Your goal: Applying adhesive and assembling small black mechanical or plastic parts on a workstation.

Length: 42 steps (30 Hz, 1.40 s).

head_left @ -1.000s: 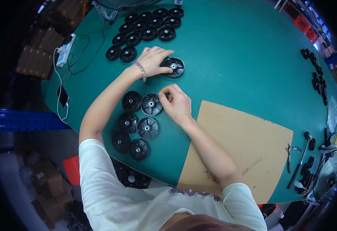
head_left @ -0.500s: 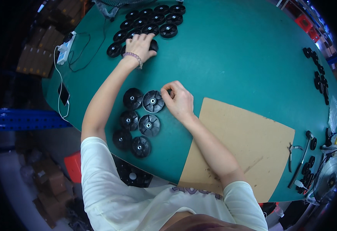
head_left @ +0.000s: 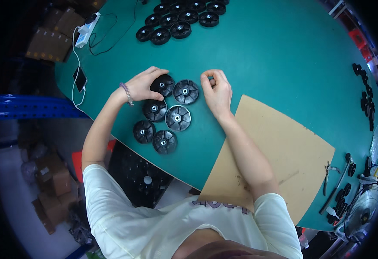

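Six black plastic wheels with metal hubs lie in two short columns on the green table. My left hand (head_left: 146,85), with a bead bracelet on the wrist, curves around the far left wheel (head_left: 162,86) of this group, thumb on its near side and fingers on its far side. Beside it lies the far right wheel (head_left: 185,92), with nothing touching it but the table. Just right of the group, my right hand (head_left: 217,91) is curled with thumb and forefinger together; whatever is in it, if anything, is hidden. Its forearm passes over a cardboard sheet (head_left: 284,151).
More black wheels (head_left: 181,30) stand in rows at the far edge. A power strip (head_left: 87,31) and a phone (head_left: 80,79) lie at the left. Pliers (head_left: 326,177), a ratchet wrench (head_left: 338,183), small black wheels (head_left: 340,196) and a fan (head_left: 363,211) are at the right.
My left hand has come back from the far rows of wheels to the near group and taken hold of one. My right hand stays curled beside the group. The whole view has shifted.
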Each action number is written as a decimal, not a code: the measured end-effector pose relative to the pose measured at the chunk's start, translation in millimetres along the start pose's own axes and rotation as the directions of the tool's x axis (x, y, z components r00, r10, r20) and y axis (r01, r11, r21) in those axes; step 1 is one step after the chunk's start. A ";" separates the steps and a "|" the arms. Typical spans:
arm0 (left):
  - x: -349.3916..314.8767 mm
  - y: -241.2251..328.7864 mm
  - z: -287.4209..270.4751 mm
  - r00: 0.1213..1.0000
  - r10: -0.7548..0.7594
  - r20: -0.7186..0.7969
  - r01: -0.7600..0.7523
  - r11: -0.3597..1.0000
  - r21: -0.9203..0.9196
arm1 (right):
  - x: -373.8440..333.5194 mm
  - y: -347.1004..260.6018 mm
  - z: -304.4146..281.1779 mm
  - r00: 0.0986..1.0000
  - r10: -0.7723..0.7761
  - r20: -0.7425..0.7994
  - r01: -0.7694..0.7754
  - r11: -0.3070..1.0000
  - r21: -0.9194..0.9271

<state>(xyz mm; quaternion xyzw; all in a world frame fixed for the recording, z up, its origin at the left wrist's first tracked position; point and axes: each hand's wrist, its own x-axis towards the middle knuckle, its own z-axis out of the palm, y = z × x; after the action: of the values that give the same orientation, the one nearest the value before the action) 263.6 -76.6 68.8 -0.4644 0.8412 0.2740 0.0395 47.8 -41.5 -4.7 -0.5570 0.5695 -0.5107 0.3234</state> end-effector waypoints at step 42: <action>-46.8 23.6 61.9 0.939 0.107 -0.328 -0.025 0.969 0.245 | 0.3 9.4 1.2 0.999 0.019 -0.037 -0.018 0.999 0.028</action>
<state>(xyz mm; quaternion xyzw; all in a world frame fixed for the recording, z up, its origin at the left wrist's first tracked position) 259.5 -0.4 41.5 -0.4679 0.8773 0.0886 -0.0598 46.0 -43.3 -13.8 -0.5376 0.5733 -0.5259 0.3252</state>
